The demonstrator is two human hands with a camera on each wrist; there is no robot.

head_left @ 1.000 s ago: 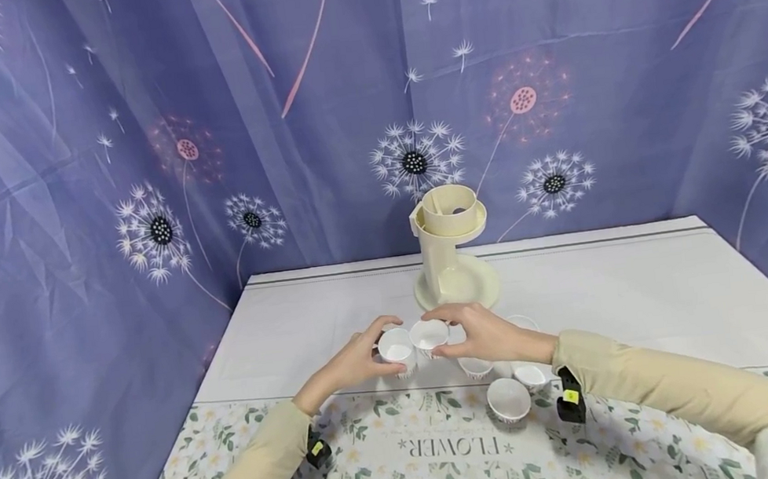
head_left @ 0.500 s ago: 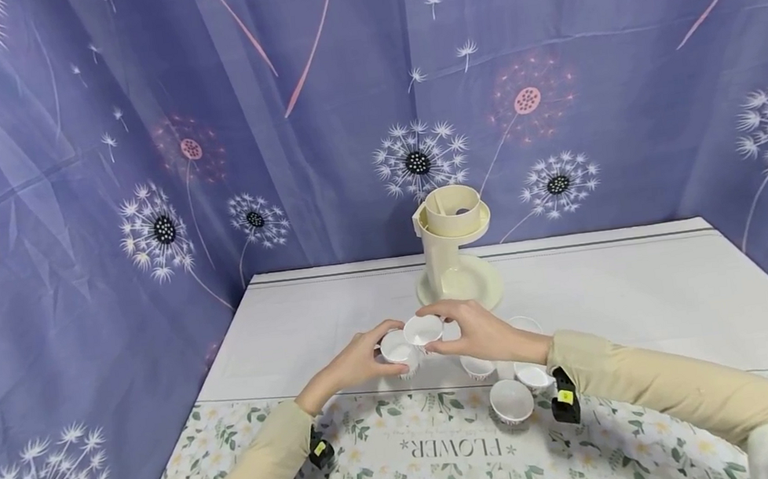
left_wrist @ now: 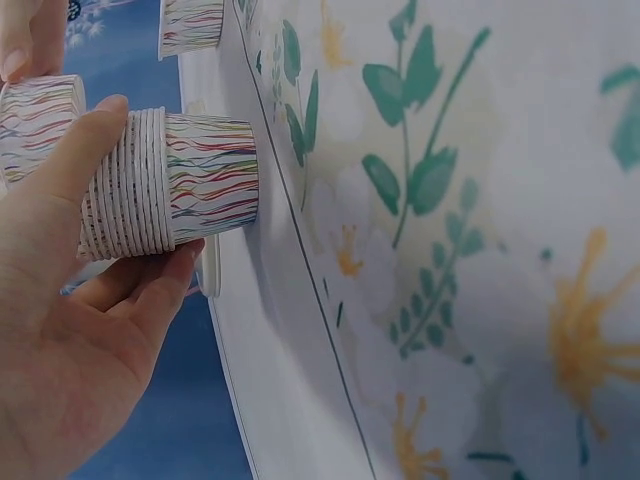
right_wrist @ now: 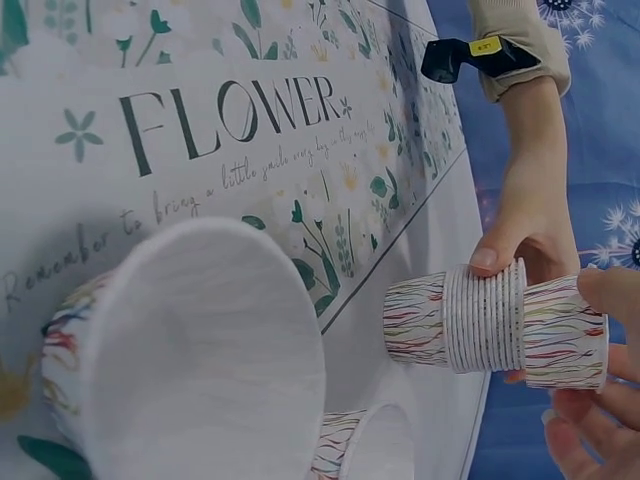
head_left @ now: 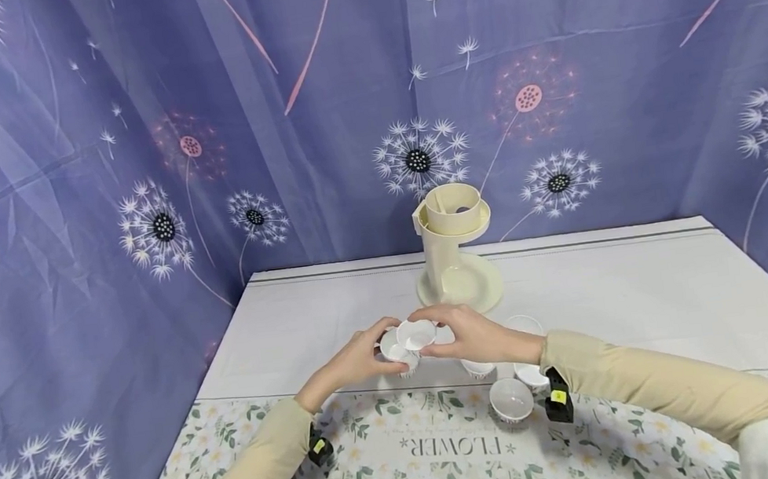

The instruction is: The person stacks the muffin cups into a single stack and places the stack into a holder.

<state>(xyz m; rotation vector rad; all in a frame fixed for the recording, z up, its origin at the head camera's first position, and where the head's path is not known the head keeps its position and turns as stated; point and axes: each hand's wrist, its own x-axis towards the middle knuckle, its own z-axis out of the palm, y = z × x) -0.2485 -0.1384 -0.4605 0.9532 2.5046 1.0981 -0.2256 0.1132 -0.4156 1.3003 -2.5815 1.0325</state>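
Observation:
My left hand (head_left: 354,363) grips a stack of nested paper cups (left_wrist: 213,178), white with wavy coloured stripes, thumb on one side and fingers on the other. Their rims sit close together in a row of ridges. With thumb and fingers my right hand (head_left: 474,333) holds a single paper cup (head_left: 416,335) of the same print. Its base end is right at the mouth of the stack, and it overlaps the stack in the head view. In the right wrist view, cup and stack run nearly in line.
Several loose paper cups stand right of the hands, among them a near cup (head_left: 511,400), large in the right wrist view. Behind the hands is a cream stand (head_left: 442,260) with a ring-shaped top and round base. A patterned curtain (head_left: 318,160) backs the table.
My right hand has carried its single cup leftward, from beside the stack to over its mouth. The left hand and its stack have stayed nearly in place.

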